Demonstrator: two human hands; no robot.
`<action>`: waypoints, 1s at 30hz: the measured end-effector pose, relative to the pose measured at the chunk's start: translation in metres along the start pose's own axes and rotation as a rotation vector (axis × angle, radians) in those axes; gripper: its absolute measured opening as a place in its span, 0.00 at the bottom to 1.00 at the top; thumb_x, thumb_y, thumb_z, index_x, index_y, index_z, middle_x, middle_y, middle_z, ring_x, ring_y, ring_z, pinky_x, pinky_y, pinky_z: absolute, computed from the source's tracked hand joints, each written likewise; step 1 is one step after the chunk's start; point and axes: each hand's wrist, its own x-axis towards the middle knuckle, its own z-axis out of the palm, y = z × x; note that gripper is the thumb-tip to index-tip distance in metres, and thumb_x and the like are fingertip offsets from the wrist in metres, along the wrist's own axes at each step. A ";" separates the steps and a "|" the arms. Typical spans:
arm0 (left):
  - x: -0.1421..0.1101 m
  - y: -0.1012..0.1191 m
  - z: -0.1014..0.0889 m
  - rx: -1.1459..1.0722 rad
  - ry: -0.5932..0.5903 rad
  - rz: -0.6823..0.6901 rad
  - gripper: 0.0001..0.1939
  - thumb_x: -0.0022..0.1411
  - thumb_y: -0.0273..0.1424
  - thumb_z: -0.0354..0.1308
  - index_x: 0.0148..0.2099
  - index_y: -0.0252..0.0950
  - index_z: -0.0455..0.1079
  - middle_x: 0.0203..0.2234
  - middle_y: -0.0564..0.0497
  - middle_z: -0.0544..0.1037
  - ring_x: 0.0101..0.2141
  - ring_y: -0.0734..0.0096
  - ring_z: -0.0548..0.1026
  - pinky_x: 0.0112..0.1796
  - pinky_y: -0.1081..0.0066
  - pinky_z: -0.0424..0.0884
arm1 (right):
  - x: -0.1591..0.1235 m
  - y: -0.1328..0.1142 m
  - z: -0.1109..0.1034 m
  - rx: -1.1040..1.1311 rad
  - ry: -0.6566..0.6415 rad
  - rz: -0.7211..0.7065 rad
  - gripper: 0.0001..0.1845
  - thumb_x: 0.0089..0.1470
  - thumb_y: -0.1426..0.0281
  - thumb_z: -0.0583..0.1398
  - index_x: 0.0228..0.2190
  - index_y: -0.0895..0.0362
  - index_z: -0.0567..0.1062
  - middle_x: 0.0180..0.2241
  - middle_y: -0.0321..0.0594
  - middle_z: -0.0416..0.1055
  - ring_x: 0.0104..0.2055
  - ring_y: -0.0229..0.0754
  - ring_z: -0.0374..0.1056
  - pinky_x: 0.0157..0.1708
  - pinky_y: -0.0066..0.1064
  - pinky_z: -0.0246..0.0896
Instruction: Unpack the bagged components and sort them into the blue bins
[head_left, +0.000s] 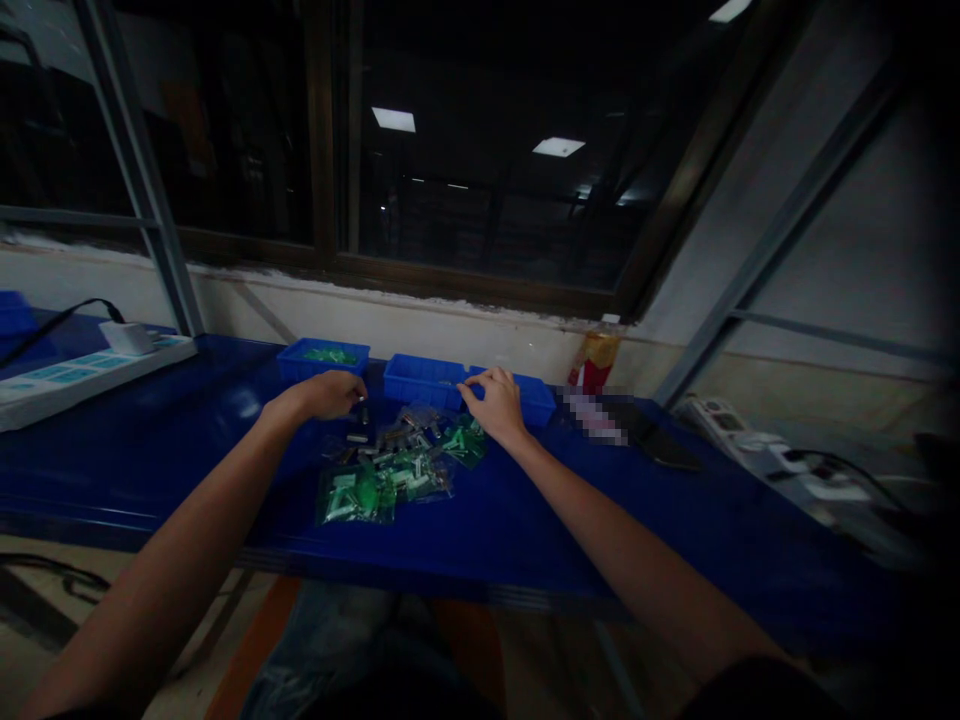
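My left hand [330,394] is closed, fingers pinched together, in front of the left blue bin [287,368], which has green bags in it. Something small and pale shows at its fingertips, too small to name. My right hand [496,402] pinches thumb and forefinger over the right edge of the middle blue bin [420,370]; a tiny object may be between them, but I cannot make it out. Between and below both hands lies a heap of small clear bags and green plastic bags [358,497] holding small parts.
Another blue bin [534,398] stands behind my right hand. A white power strip [90,375] lies at the left of the blue table [525,530]. At the right are a red and yellow packet [594,362], a dark flat object [667,445] and white sockets with a cable.
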 end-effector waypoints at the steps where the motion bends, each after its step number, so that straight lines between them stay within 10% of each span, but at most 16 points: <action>1: 0.000 0.002 -0.001 -0.032 0.040 0.034 0.17 0.54 0.23 0.45 0.44 0.31 0.70 0.41 0.44 0.75 0.41 0.64 0.72 0.41 0.71 0.66 | 0.000 0.001 0.000 -0.002 0.001 -0.005 0.11 0.49 0.62 0.58 0.29 0.55 0.76 0.32 0.42 0.68 0.41 0.47 0.60 0.39 0.37 0.55; 15: 0.005 0.054 0.018 -0.918 0.176 0.272 0.16 0.59 0.30 0.50 0.50 0.31 0.59 0.28 0.51 0.72 0.29 0.74 0.72 0.32 0.72 0.67 | -0.028 -0.062 -0.032 0.140 -0.124 -0.352 0.15 0.51 0.64 0.58 0.41 0.55 0.69 0.36 0.41 0.68 0.41 0.46 0.60 0.38 0.37 0.54; 24: 0.003 0.059 0.013 -0.951 0.151 0.322 0.12 0.59 0.33 0.52 0.43 0.31 0.62 0.24 0.53 0.72 0.24 0.77 0.71 0.29 0.73 0.68 | -0.028 -0.064 -0.031 0.210 -0.091 -0.340 0.08 0.55 0.66 0.53 0.32 0.57 0.70 0.31 0.41 0.68 0.37 0.43 0.61 0.38 0.35 0.55; 30: -0.001 0.055 0.010 -0.517 0.322 0.352 0.12 0.57 0.28 0.53 0.44 0.34 0.64 0.30 0.49 0.76 0.32 0.71 0.74 0.34 0.72 0.68 | -0.025 -0.060 -0.030 0.311 -0.096 -0.263 0.11 0.57 0.68 0.51 0.27 0.57 0.70 0.27 0.40 0.68 0.34 0.41 0.62 0.37 0.34 0.55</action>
